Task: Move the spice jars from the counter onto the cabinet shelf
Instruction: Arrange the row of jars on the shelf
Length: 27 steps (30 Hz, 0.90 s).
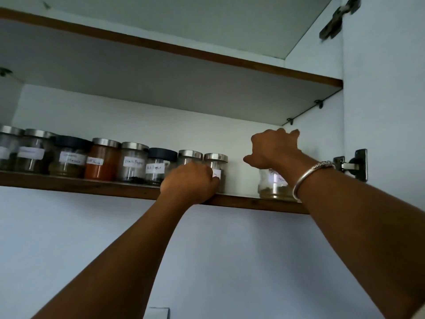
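A row of several labelled glass spice jars stands on the wooden-edged cabinet shelf [115, 188], among them an orange-filled jar [102, 161] and a black-pepper jar [132, 162]. My left hand [189, 183] is curled around the lower part of a steel-lidded jar [190, 154], next to another steel-lidded jar [217, 162]. Farther right, apart from the row, a jar with brownish powder [273, 188] rests on the shelf. My right hand [273, 148] grips this jar from above and hides its lid. A silver bangle [310, 173] sits on that wrist.
An upper shelf [207, 56] hangs close above the jars. The cabinet side wall and an open door with hinges [351, 165] are at the right. A gap of bare shelf lies between the row and the right-hand jar.
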Tool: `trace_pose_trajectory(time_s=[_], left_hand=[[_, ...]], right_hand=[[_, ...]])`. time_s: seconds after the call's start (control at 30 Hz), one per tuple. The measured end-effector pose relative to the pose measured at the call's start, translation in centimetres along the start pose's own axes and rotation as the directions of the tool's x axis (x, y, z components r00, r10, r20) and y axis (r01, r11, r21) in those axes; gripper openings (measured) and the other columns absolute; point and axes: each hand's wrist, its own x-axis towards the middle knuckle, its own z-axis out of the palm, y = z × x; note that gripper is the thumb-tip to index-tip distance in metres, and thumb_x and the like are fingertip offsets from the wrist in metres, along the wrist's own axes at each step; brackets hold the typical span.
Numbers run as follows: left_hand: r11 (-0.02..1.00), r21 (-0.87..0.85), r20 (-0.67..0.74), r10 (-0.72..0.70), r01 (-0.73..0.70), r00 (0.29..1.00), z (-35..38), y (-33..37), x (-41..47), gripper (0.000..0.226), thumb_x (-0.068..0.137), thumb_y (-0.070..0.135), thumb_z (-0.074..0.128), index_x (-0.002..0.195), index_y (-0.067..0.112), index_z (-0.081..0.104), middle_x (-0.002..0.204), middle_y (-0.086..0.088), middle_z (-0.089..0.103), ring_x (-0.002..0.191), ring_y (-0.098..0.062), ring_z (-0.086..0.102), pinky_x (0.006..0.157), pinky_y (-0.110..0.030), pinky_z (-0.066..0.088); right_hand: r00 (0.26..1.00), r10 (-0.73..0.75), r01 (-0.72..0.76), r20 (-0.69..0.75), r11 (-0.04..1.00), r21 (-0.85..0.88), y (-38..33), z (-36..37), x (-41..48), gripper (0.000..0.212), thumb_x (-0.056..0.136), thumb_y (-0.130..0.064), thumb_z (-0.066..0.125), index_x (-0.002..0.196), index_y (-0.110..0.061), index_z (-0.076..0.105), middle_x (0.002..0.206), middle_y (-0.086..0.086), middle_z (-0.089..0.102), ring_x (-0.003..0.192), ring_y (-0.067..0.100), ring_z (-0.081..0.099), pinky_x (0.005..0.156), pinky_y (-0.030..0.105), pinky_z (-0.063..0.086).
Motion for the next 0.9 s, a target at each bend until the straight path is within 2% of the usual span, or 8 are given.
trace_pose_trajectory(time_s=[0.1, 0.23, 0.33, 0.4, 0.53, 0.63, 0.8, 0.9], left_hand=[[0.999, -0.042, 0.048, -0.006, 0.008, 0.999, -0.1, -0.1, 0.1, 0.038, 0.093, 0.043, 0.033, 0.088, 0.016, 0.059, 0.077, -0.006, 0.053, 0.075, -0.023, 0.055, 0.073, -0.037, 0.050], [0.998, -0.060, 0.076, -0.012, 0.017, 0.997, -0.1, -0.1, 0.2, 0.040, 0.092, 0.043, 0.034, 0.089, 0.014, 0.061, 0.078, -0.007, 0.053, 0.077, -0.024, 0.055, 0.071, -0.035, 0.047], [0.997, -0.070, 0.054, -0.016, 0.020, 0.998, 0.1, -0.2, 0.2, 0.034, 0.091, 0.041, 0.035, 0.079, 0.017, 0.056, 0.077, -0.008, 0.053, 0.075, -0.024, 0.055, 0.068, -0.033, 0.046], [0.997, -0.080, 0.017, -0.018, 0.019, 1.000, 0.3, -0.3, 0.2, 0.033, 0.090, 0.040, 0.036, 0.077, 0.017, 0.055, 0.076, -0.008, 0.054, 0.072, -0.023, 0.054, 0.065, -0.032, 0.046], [0.997, -0.081, -0.032, -0.008, 0.005, 0.999, 0.5, -0.4, 0.3, 0.034, 0.089, 0.042, 0.036, 0.083, 0.016, 0.058, 0.076, -0.006, 0.056, 0.070, -0.020, 0.055, 0.066, -0.032, 0.049], [0.995, -0.098, -0.089, -0.020, 0.011, 0.996, 0.6, -0.4, 0.4, 0.035, 0.088, 0.045, 0.039, 0.091, 0.018, 0.062, 0.072, -0.001, 0.054, 0.067, -0.016, 0.054, 0.060, -0.028, 0.044], [0.996, -0.086, -0.184, -0.016, 0.000, 0.983, 0.6, -0.4, 0.1, 0.038, 0.087, 0.046, 0.040, 0.096, 0.019, 0.064, 0.081, -0.004, 0.061, 0.072, -0.020, 0.058, 0.065, -0.033, 0.050], [0.996, -0.084, -0.214, -0.010, -0.009, 0.977, 0.8, -0.4, 0.0, 0.039, 0.086, 0.048, 0.039, 0.098, 0.022, 0.064, 0.080, -0.002, 0.059, 0.073, -0.020, 0.058, 0.066, -0.033, 0.051]], right_hand=[[0.996, 0.084, -0.083, -0.012, 0.993, 0.081, 0.0, 1.0, -1.0, 0.053, 0.082, -0.057, 0.052, 0.118, -0.019, 0.054, 0.120, 0.010, 0.055, 0.115, 0.035, 0.045, 0.098, 0.057, 0.034], [0.982, 0.108, -0.086, -0.154, 0.986, 0.146, -0.8, 2.8, -1.7, 0.045, 0.082, -0.039, 0.057, 0.121, -0.017, 0.051, 0.122, 0.008, 0.048, 0.116, 0.032, 0.040, 0.094, 0.052, 0.037], [0.981, 0.133, -0.065, -0.140, 0.912, 0.406, -1.1, 4.5, -1.7, 0.047, 0.084, -0.035, 0.057, 0.126, -0.019, 0.044, 0.129, 0.012, 0.041, 0.123, 0.033, 0.031, 0.094, 0.050, 0.041], [0.984, 0.092, -0.005, -0.154, 0.872, 0.489, -1.1, 5.4, -1.3, 0.047, 0.087, -0.035, 0.053, 0.129, -0.019, 0.040, 0.131, 0.014, 0.038, 0.125, 0.034, 0.028, 0.092, 0.045, 0.043], [0.996, -0.092, 0.089, -0.015, 0.892, 0.444, -1.1, 5.7, 1.0, 0.043, 0.093, -0.028, 0.042, 0.133, -0.014, 0.035, 0.129, 0.020, 0.040, 0.122, 0.038, 0.033, 0.100, 0.044, 0.032], [0.980, -0.163, 0.096, 0.112, 0.886, 0.454, -1.3, 6.0, 3.1, 0.042, 0.093, -0.024, 0.039, 0.135, -0.017, 0.034, 0.130, 0.021, 0.037, 0.118, 0.041, 0.038, 0.099, 0.048, 0.038], [0.970, -0.189, 0.119, 0.154, 0.919, 0.375, -2.3, 7.6, 5.5, 0.048, 0.091, -0.014, 0.043, 0.137, -0.021, 0.033, 0.130, 0.022, 0.028, 0.103, 0.036, 0.046, 0.085, 0.042, 0.049], [0.964, -0.208, 0.139, 0.163, 0.924, 0.356, -2.6, 8.2, 6.6, 0.051, 0.090, -0.009, 0.045, 0.139, -0.022, 0.034, 0.130, 0.020, 0.034, 0.100, 0.034, 0.052, 0.089, 0.042, 0.049]])
